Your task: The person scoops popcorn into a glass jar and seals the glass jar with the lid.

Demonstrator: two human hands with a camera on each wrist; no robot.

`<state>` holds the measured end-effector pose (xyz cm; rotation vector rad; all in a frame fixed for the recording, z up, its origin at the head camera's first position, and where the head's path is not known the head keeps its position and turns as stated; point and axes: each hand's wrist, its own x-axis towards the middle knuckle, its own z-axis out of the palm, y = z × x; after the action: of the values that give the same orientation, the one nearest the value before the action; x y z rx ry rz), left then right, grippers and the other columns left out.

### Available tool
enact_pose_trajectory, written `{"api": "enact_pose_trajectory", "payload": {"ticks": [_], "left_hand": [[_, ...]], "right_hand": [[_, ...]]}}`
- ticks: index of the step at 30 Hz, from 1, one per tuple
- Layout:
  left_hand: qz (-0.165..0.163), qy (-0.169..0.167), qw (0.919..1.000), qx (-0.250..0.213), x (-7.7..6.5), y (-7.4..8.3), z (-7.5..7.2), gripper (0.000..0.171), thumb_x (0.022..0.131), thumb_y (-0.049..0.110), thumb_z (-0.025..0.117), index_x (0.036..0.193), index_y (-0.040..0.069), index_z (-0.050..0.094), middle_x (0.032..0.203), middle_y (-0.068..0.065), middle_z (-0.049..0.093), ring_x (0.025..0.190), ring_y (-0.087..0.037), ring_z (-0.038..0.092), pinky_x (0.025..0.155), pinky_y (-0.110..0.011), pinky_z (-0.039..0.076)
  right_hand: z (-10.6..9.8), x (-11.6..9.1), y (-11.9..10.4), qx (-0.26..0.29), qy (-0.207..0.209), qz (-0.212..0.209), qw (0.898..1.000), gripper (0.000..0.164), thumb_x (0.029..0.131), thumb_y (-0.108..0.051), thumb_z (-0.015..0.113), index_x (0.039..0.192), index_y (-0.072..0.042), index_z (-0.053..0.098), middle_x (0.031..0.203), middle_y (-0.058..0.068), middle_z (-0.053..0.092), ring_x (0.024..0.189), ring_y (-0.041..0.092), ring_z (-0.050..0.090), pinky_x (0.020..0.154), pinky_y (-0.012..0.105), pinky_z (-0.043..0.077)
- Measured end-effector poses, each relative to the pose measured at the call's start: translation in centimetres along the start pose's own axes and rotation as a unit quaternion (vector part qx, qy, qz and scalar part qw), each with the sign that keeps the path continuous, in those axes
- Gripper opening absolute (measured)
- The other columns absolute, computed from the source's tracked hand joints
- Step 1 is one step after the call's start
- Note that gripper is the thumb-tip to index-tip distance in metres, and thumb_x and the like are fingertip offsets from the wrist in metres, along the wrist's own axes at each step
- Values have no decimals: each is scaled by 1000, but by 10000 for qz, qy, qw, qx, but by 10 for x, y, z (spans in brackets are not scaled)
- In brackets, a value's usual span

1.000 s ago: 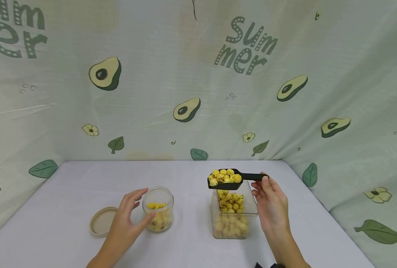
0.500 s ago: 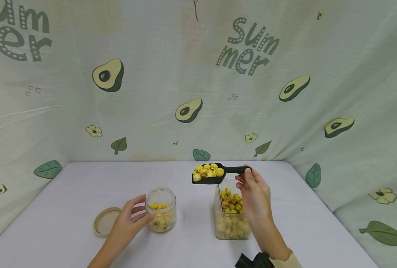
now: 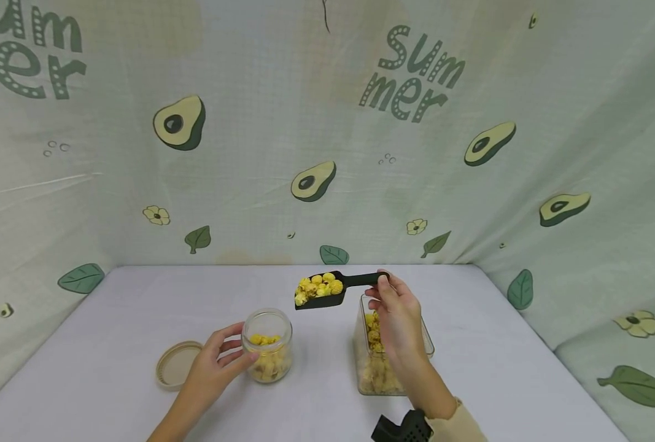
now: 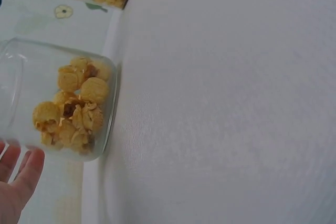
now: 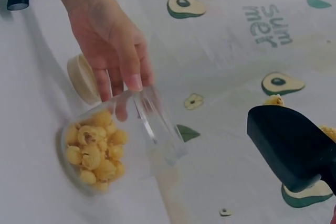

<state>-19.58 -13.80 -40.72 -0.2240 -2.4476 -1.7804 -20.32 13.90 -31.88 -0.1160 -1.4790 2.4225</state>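
My left hand [image 3: 212, 366] holds the side of an open glass jar [image 3: 279, 359]. In the right wrist view its thumb and fingers lie around the neck of that jar [image 5: 135, 158]. Yellow popcorn [image 4: 73, 109] fills the jar's lower part. With my right hand [image 3: 399, 322] I grip the end of a black scoop's handle [image 3: 363, 280]. The scoop is heaped with popcorn [image 3: 317, 287] and hangs level in the air, above and to the right of the jar. Its black underside [image 5: 286, 148] shows in the right wrist view.
A clear square container [image 3: 363, 374] of popcorn stands on the white table [image 3: 161, 307], partly hidden by my right forearm. The jar's round beige lid [image 3: 162, 368] lies left of the jar. A cloth printed with avocados [image 3: 239, 123] hangs behind.
My right hand has carried the loaded scoop left, from above the square container toward the jar. My left hand has closed in from beside the jar and taken hold of it.
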Motion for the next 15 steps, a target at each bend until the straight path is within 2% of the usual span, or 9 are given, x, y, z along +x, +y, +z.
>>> {"api": "enact_pose_trajectory", "payload": {"ticks": [9,15], "left_hand": [[-64,2,10000,64,0,0,0,60,80,19,73,131,3,46,132,-13,47,111,-21,52,93,-29,51],[-113,13,9999,76,0,-1,0,60,80,20,73,131,4,45,132,-12,47,112,-23,51,92,-28,51]], "right_hand": [[10,4,11,-390,-64,19,9992,32,95,-9,51,123,8,45,74,-8,59,69,5,57,60,13,45],[18,3,17,-583,-217,-30,9981,34,94,-9,54,122,9,46,75,-9,61,68,5,57,59,13,44]]}}
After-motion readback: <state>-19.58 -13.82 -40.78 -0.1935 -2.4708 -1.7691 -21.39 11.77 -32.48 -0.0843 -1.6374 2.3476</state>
